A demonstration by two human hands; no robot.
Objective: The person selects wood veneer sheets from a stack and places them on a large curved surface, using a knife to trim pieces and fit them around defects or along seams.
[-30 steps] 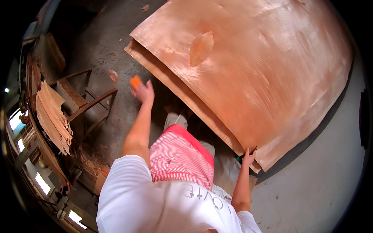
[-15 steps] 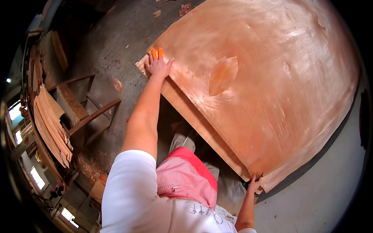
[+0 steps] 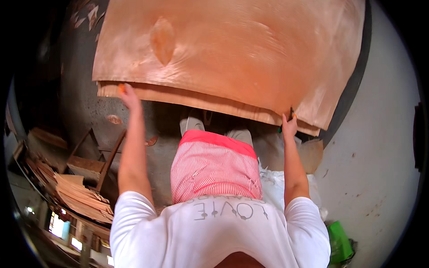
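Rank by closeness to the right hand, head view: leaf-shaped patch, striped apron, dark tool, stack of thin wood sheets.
1. Dark tool: in the right hand itself.
2. Striped apron: left of it, between the forearms.
3. Leaf-shaped patch: upper left, on the large sheet.
4. Stack of thin wood sheets: far lower left.

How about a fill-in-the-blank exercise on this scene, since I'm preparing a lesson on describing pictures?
1. The finger cover on the left hand is ______ in colour.
2. The slim tip of the tool in the right hand is ______, not light.
3. The leaf-shaped patch lies closer to the sheet's ______ side than to its right.
4. The apron is patterned with thin ______.

Missing words: orange; dark; left; stripes.
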